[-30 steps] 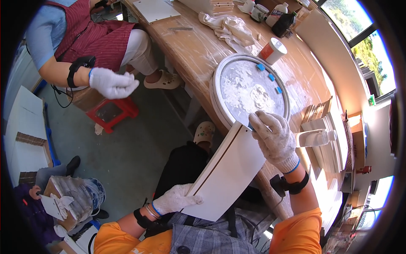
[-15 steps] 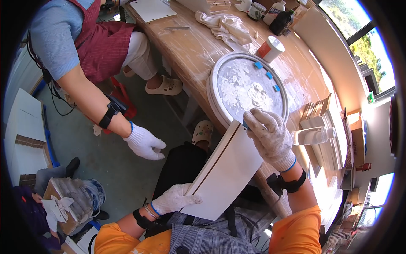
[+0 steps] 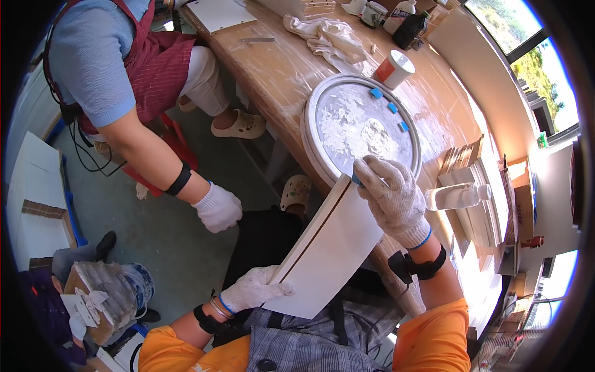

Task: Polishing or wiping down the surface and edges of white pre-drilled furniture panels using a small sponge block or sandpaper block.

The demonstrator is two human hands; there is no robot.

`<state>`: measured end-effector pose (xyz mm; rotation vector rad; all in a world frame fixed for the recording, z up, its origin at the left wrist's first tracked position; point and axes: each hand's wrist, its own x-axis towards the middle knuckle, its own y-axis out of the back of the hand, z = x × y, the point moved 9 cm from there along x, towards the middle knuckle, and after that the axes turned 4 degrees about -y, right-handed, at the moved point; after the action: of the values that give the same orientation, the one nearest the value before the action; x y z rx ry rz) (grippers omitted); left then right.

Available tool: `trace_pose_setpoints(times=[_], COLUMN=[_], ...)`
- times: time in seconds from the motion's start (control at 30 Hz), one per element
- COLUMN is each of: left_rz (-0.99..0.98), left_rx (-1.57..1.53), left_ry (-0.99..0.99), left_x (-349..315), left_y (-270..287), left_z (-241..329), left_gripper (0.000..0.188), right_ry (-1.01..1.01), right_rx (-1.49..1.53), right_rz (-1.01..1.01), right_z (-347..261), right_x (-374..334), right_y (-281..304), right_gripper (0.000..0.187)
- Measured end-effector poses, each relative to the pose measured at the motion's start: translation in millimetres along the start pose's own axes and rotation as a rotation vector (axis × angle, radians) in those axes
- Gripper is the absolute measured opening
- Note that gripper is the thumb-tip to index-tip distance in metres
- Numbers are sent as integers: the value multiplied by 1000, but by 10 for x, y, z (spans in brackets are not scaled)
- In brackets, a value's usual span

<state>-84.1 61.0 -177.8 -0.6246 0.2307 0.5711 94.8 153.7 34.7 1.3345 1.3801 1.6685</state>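
A white board (image 3: 328, 260) with a dark groove along its long edge is held at a slant over my lap. My left hand (image 3: 253, 289), in a white knit glove, grips its lower left corner, thumb on the face. At the board's upper end my right hand (image 3: 395, 197), gloved too, pinches a small blue piece (image 3: 356, 179) against the edge; the fingers hide most of it. Just beyond lies a round grey lid (image 3: 339, 149) smeared with white paste (image 3: 378, 137). Several similar blue pieces (image 3: 392, 108) sit along the lid's far right rim.
On the wooden table (image 3: 273, 68) are a red-and-white tub (image 3: 393, 69), a crumpled cloth (image 3: 325, 40), a clear bottle (image 3: 455, 196) and stacked white boards (image 3: 474, 211). A co-worker's gloved hand (image 3: 218, 208) hangs at the left. Another person is at the lower left by a bucket (image 3: 137, 284).
The co-worker's hand at the left has shifted slightly right, and its fingers have curled in. My hands and the board stay nearly in place.
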Motion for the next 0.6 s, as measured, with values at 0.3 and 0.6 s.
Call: trace_pose_setpoints(times=[0.3, 0.6], left_rz=[-5, -14], left_rx=[13, -12], left_ry=[-21, 5], left_x=[8, -5], left_y=[-35, -35], left_z=[85, 19], left_gripper=[35, 34], right_ry=[-177, -367], right_rx=[-88, 126], right_rz=[91, 241], right_z=[246, 643], right_x=[-96, -526], right_y=[157, 98], right_gripper=[53, 47])
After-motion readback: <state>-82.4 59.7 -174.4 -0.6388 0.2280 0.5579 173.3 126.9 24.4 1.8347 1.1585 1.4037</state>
